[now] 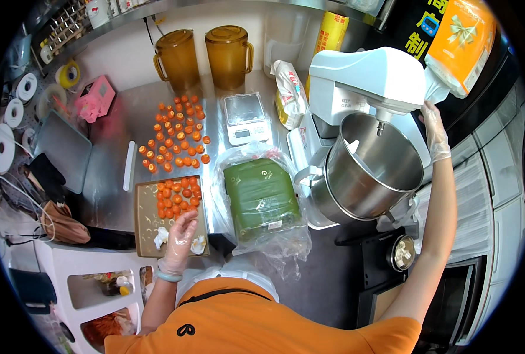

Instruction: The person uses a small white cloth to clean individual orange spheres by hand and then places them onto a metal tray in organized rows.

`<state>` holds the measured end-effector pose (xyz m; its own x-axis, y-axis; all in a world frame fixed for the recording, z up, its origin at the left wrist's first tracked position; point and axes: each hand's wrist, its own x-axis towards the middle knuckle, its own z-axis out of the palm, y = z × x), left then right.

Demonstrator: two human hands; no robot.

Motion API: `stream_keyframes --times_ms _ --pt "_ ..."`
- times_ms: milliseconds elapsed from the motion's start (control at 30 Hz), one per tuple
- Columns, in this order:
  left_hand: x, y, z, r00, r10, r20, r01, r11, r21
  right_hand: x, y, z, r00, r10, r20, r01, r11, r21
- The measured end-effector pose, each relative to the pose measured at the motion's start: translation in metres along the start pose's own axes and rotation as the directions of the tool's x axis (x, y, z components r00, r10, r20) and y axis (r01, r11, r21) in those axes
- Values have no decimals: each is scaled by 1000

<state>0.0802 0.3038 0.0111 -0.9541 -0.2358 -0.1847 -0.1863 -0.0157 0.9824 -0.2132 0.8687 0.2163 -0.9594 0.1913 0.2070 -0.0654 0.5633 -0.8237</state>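
Note:
My left hand (181, 241), in a clear plastic glove, hangs over the near right edge of a tan tray (142, 219). Its fingers are loosely bent and apart, with nothing visible in them. Small round orange balls (177, 197) cluster in the tray just beyond the fingertips, and crumpled white scraps (161, 237) lie nearby. My right hand (435, 131), also gloved, reaches up to the right side of a white stand mixer (368, 74). Its fingers are stretched against the mixer head, the tips partly hidden. Below the head sits a steel mixing bowl (371, 171).
More orange balls (180, 133), many pale-topped, lie on the steel table beyond the tray. A plastic-wrapped green pack (261, 194) sits mid-table, below a white scale (246, 121). Two amber lidded jugs (227, 58) stand against the wall. An orange packet (463, 44) is at far right.

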Motion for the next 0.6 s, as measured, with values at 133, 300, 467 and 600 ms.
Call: stream_keyframes --times_ms 133,300,467,600 --pt "-1 8 4 997 59 46 -62 997 52 -33 6 -8 988 109 112 -71 953 -295" --pt "0 6 7 998 36 51 -39 998 55 -47 13 -22 993 113 -39 -117 985 -123" --pt "0 10 15 993 36 116 -46 996 82 -32 -39 10 942 81 -327 -22 984 177" --pt "6 22 29 983 67 172 -81 994 79 64 13 -29 838 -74 -540 253 930 266"
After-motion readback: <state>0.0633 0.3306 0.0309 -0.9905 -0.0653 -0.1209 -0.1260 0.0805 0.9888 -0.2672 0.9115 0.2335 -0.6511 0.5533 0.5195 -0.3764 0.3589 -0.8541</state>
